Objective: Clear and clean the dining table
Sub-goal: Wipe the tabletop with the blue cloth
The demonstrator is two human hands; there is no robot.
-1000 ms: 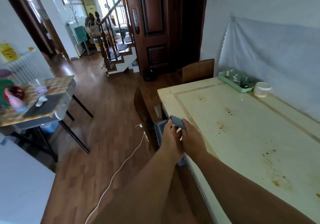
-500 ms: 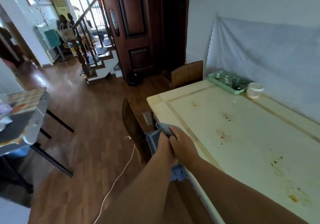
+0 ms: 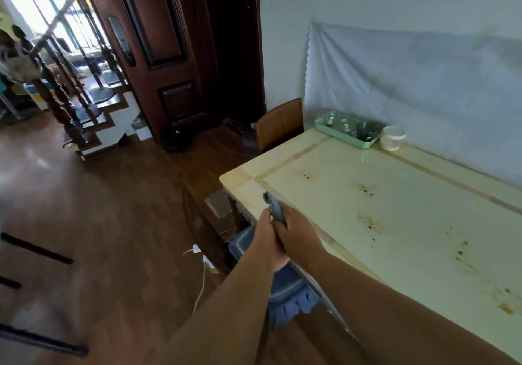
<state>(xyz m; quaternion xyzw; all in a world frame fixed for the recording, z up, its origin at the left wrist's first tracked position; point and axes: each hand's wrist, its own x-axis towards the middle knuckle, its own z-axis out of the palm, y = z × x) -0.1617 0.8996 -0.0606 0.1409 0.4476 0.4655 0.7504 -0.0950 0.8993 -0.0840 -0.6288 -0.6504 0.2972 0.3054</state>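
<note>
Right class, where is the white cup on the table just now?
In the head view, the white cup stands at the table's far end by the wall, right beside the green tray.

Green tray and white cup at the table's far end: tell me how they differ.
The green tray is low, flat and rectangular; the white cup is taller and round. The tray holds several small items; I cannot see inside the cup. Both stand on the table by the wall, side by side.

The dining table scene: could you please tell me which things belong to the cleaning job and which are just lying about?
For the job:
- blue-grey cloth, gripped by left hand and right hand
- stained cream dining table
- green rectangular tray
- white round cup

Lying about:
- brown wooden chair
- white cable
</note>
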